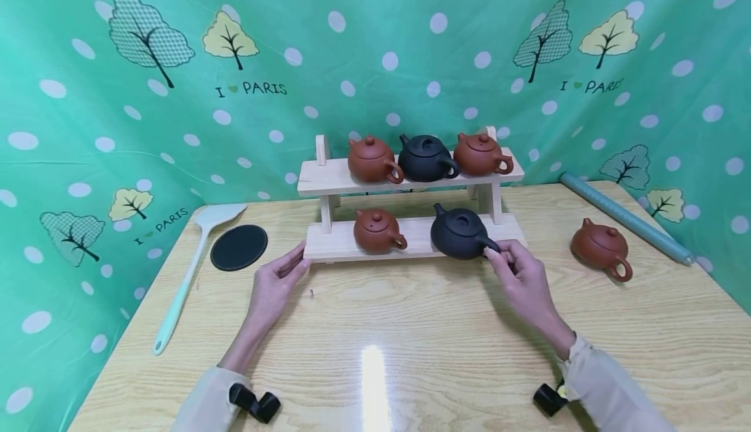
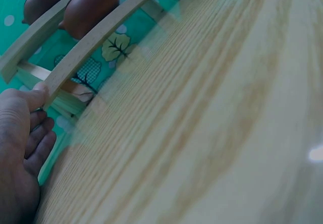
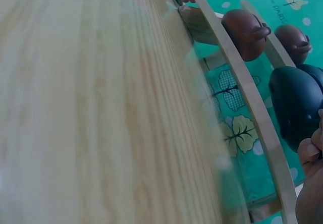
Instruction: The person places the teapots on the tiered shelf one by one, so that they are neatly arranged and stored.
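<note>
A two-tier wooden shelf (image 1: 405,240) stands at the back of the table. My left hand (image 1: 280,282) holds the left end of its lower board, the thumb on the front edge in the left wrist view. With my right hand (image 1: 522,282) I pinch the handle of a black teapot (image 1: 460,235) at the right of that board. A small brown teapot (image 1: 377,231) sits left of it on the same board. On the upper board are a brown teapot (image 1: 371,160), a black teapot (image 1: 425,159) and another brown teapot (image 1: 480,155), handles toward the right.
One more brown teapot (image 1: 600,246) rests on the table at the right, beside a teal rolled tube (image 1: 624,218). On the left lie a spatula (image 1: 186,275) with a pale green handle and a round black mat (image 1: 239,247). A green polka-dot curtain (image 1: 364,47) hangs behind.
</note>
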The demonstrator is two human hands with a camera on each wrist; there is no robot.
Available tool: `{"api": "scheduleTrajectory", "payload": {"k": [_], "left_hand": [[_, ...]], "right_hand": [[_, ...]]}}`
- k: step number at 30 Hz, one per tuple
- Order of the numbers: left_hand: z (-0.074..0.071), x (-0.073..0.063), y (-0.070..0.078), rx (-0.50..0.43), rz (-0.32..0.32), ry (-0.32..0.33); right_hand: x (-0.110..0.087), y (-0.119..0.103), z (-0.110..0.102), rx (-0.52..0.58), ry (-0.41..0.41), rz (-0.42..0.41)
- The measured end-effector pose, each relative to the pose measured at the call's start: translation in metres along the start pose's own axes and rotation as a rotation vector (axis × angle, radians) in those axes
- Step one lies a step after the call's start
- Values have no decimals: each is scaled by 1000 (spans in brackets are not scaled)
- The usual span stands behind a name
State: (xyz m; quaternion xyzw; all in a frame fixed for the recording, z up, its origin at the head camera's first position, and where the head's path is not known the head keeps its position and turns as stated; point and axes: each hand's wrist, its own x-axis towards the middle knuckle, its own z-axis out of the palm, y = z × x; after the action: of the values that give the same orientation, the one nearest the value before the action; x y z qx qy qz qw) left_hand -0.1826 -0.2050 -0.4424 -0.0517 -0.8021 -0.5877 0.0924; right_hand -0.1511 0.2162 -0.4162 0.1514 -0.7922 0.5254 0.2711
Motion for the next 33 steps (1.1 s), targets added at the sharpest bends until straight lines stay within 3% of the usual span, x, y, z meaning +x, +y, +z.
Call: {"api": "scheduleTrajectory", "payload": {"k": [12, 33], "left_hand": [[0, -1, 0, -19, -11, -3], [0, -1, 0, -10, -13, 7]], "right_hand": [[2, 5, 12, 2, -9, 44], [8, 6, 33, 49, -30, 41]]}}
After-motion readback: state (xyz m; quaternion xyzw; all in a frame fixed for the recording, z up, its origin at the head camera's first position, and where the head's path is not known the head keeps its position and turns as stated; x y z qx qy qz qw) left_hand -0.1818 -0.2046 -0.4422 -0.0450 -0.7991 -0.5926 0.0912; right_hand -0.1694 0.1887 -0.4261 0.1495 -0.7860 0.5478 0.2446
